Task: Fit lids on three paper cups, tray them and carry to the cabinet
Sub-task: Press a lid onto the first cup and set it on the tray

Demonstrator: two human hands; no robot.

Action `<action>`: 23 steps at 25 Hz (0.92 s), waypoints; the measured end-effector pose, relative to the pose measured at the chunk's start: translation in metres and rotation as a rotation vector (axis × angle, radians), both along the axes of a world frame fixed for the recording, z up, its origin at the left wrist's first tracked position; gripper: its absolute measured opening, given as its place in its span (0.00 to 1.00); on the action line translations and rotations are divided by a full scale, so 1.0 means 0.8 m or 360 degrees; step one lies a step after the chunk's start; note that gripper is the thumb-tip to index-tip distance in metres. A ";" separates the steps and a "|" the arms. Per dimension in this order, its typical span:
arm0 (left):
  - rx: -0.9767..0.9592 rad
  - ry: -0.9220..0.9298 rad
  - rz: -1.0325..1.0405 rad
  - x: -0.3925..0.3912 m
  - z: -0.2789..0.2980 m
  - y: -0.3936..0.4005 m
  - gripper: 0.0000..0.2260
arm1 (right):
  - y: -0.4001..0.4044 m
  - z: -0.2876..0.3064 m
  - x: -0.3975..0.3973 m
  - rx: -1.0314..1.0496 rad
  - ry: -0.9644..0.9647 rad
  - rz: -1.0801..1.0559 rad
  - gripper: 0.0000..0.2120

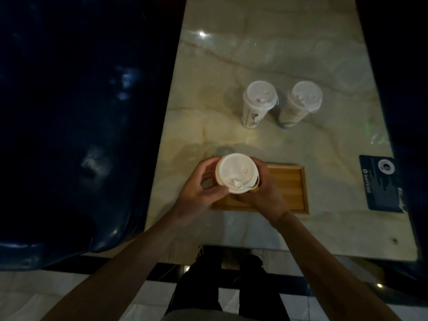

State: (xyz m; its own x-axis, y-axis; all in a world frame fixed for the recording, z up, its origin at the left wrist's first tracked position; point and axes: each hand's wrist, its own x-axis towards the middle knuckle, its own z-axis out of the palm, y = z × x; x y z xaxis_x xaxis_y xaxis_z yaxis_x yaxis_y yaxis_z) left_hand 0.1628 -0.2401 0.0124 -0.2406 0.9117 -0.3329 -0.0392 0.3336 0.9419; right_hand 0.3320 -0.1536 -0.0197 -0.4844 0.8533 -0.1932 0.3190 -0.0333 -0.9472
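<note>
Head view, looking down on a pale marble table. Three lidded paper cups are visible. One, the held cup, sits between both hands above the left end of a single wooden tray; its white lid is on, with a small tab and loop at the near rim. Whether the cup's base touches the tray cannot be told, since the hands hide it. The left hand curls round the cup's left side, thumb near the lid's near edge; the right hand curls round its right side, fingers wrapped on the wall below the lid. Two further cups stand upright side by side farther up the table, apart from the tray: the far left cup and the far right cup, each capped. One dark card lies at the table's right edge. A dark blue seat fills the left. Two dark-trousered legs show below, over a tiled floor.
</note>
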 end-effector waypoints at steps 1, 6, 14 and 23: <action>-0.0013 -0.0012 0.0010 0.000 -0.004 -0.001 0.28 | -0.002 -0.006 -0.001 -0.0011 0.0005 -0.0015 0.40; -0.0044 -0.0018 0.0057 0.000 -0.018 -0.005 0.27 | -0.010 -0.023 -0.009 -0.0057 0.0010 -0.0076 0.40; -0.0052 -0.0011 0.0012 -0.017 -0.026 -0.011 0.28 | -0.017 -0.029 -0.021 -0.0088 0.0019 -0.0068 0.40; -0.0014 0.0127 -0.0084 -0.024 -0.027 -0.015 0.33 | -0.014 -0.032 -0.022 -0.0015 -0.0002 -0.0049 0.41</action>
